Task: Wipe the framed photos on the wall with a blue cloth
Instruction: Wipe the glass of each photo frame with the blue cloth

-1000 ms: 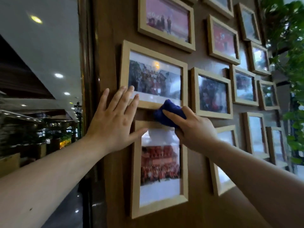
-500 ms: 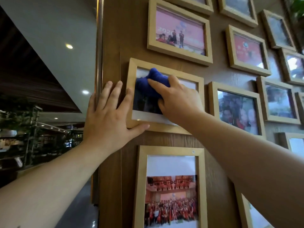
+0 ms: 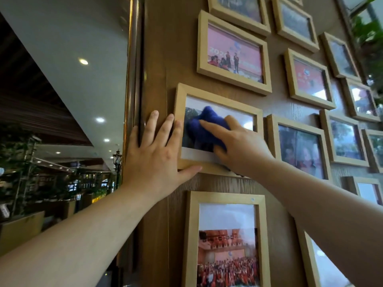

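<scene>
Right hand (image 3: 238,146) has the blue cloth (image 3: 204,129) bunched under its palm, fingers close together and flattened over it, pressing it on the glass of the light wooden frame (image 3: 217,129) toward the nine o'clock side. Left hand (image 3: 158,154) lies flat, fingers spread on the wood wall (image 3: 157,59), thumb hooked under the frame's seven o'clock corner, likely steadying it against the rubbing.
</scene>
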Motion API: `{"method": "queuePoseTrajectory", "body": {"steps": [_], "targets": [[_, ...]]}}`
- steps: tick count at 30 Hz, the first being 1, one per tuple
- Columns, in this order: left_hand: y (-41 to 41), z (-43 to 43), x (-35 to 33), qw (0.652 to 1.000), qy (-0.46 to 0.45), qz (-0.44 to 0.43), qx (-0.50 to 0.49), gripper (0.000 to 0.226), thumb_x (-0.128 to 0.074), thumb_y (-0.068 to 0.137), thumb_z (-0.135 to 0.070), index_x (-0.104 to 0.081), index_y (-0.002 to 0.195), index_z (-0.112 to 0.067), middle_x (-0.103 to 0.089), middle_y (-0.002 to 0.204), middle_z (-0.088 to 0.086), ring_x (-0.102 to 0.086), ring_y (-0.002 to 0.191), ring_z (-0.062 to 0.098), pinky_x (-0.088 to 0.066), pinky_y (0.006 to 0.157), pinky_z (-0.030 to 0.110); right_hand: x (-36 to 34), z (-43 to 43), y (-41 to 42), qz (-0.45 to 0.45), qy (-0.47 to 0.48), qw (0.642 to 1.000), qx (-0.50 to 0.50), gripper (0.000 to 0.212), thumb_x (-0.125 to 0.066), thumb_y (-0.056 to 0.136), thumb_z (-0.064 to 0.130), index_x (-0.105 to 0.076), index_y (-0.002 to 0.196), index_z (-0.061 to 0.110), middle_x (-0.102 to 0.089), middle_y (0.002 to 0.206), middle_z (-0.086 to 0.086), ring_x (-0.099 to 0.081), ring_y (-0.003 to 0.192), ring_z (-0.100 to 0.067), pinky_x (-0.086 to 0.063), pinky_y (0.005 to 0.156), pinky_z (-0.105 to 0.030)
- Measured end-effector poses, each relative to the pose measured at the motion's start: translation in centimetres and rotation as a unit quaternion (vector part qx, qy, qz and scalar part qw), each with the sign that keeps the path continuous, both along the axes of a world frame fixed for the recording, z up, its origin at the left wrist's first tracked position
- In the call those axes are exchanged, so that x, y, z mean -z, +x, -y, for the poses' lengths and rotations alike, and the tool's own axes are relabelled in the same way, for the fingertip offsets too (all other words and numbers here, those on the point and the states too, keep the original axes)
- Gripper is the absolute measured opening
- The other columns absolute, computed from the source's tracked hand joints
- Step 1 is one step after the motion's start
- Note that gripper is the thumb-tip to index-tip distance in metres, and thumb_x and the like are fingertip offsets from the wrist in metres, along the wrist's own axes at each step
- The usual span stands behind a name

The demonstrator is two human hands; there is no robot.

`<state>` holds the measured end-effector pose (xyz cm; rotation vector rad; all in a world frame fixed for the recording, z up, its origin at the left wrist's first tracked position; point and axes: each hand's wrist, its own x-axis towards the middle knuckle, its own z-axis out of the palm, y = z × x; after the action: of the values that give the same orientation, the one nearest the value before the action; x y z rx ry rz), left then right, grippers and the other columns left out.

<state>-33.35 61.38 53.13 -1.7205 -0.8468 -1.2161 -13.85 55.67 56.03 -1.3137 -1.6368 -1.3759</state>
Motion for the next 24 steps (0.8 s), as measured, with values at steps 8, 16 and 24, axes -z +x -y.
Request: {"method": "queuePoseTrajectory", "body": {"steps": [8,16,24], "targets": [[-0.1,0.0,0.0,1.000,-0.003,-0.003,0.007,0.100,-0.029,0.074,-0.082,-0.018,0.150,-0.017,-0.025,0.158,0.008,-0.004,0.148,0.030,-0.026,0.110,0.063,0.4,1.1,3.5,0.003,0.030,0.994,0.101,0.051,-0.051,0.087,0.034,-0.036,0.136,0.032,-0.047,0.116,-0.013,-0.054,0.075,-0.028,-0.035,0.055,-0.032],[-0.1,0.1,0.0,1.000,-0.008,-0.006,0.013,0.104,-0.030,0.073,-0.084,-0.017,0.150,-0.016,-0.023,0.159,0.009,-0.004,0.148,0.031,-0.025,0.112,0.061,2.5,2.1,3.3,-0.009,-0.063,0.994,0.086,0.056,-0.043,0.091,0.040,-0.018,0.141,0.043,-0.038,0.122,-0.006,-0.042,0.077,-0.014,-0.036,0.061,-0.027],[-0.2,0.3,0.1,1.000,-0.003,-0.019,-0.013,0.108,-0.035,0.072,-0.084,-0.016,0.150,-0.013,-0.023,0.158,0.012,-0.005,0.147,0.033,-0.022,0.113,0.062,2.3,2.2,0.1,0.085,-0.070,0.992,0.065,0.050,-0.034,0.091,0.044,-0.023,0.139,0.042,-0.044,0.119,-0.010,-0.051,0.076,-0.020,-0.044,0.059,-0.032]]}}
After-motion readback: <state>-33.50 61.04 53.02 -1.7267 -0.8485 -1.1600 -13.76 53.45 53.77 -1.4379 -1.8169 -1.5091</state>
